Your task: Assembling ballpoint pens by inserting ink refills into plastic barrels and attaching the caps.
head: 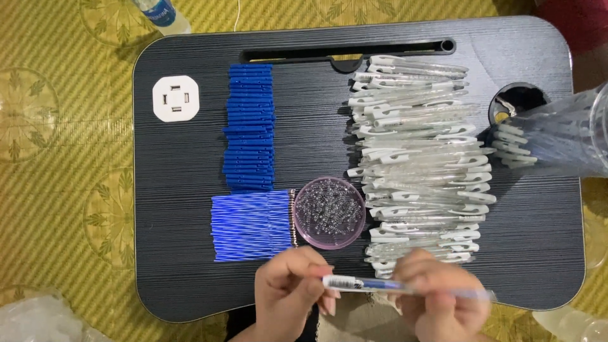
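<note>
- Centrally, at the near edge of the dark lap-desk worktop, both hands hold one clear pen lying roughly level, left to right.
- Left hand: fingers curled around the pen's left end, thumb and fingertips pinching the barrel near a small label band; the hand overhangs the worktop's near rim.
- Right hand: closed over the pen's middle and right part; the hand is motion-blurred, so the exact finger placement cannot be told. The pen's tip projects to the right past the hand.
- Round pink dish of small clear beads: just beyond the left hand, near but apart from it.
- Bundle of thin blue refills: left of the dish, touching or nearly touching its rim, laid parallel in a flat row.
- Column of blue caps: stacked farther back, above the refills.
- Pile of clear pen barrels with white clips: runs front to back on the right of the dish; its nearest end lies just beyond the right hand.
- Clear container holding more barrels: tipped on its side at the right edge, beside a round cup hole.
- White square socket plate: far left corner.
- Open room: bare worktop surface at the near left and near right corners, and a strip between caps and barrels.
</note>
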